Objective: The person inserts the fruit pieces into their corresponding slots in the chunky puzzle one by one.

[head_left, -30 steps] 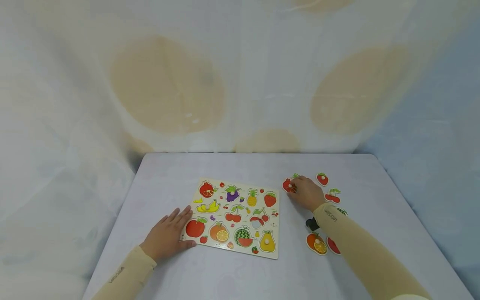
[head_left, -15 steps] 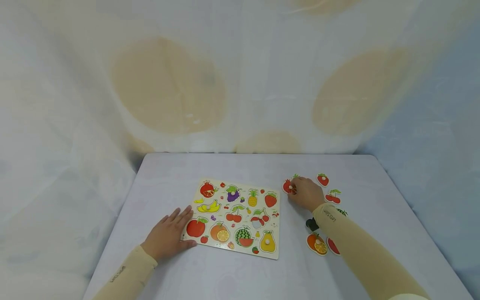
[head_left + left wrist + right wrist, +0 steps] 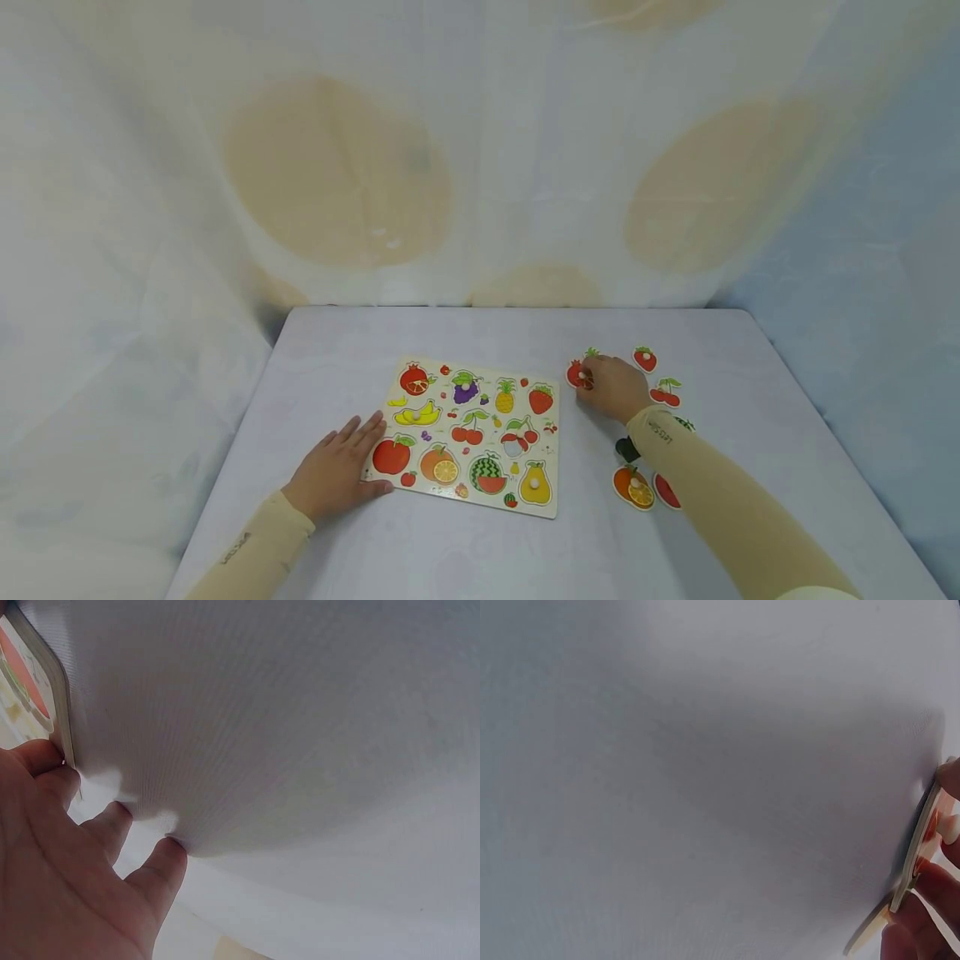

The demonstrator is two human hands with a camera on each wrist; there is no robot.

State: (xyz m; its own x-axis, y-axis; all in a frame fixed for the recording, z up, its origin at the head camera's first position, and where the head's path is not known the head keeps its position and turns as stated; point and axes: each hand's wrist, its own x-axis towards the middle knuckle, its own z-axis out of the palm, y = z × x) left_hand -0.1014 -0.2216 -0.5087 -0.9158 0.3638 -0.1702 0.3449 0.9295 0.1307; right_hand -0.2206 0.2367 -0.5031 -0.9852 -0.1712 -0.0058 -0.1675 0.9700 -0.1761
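A wooden fruit puzzle board (image 3: pixel 487 450) lies flat on the table. My left hand (image 3: pixel 333 471) rests at its left edge, fingers spread and thumb by the near corner; the left wrist view shows fingertips (image 3: pixel 174 851) on the cloth beside the board's edge. My right hand (image 3: pixel 615 390), right of the board, pinches a pomegranate puzzle piece (image 3: pixel 576 373). In the right wrist view, its fingers curl round this piece (image 3: pixel 928 832) near a white knob (image 3: pixel 949 826). Another piece (image 3: pixel 592 352) with green leaves shows behind the pomegranate, mostly hidden.
Right of the board lie a strawberry piece (image 3: pixel 644 359), a cherry piece (image 3: pixel 665 393) and an orange piece (image 3: pixel 633 487). A red piece (image 3: pixel 667 492) and a green-striped one (image 3: pixel 684 422) are partly behind the right sleeve. Grapes (image 3: pixel 465 387), bananas and pear on the board carry knobs.
Almost nothing differs. My right hand stays at the pomegranate piece, which has shifted very slightly; the left hand keeps its place at the board.
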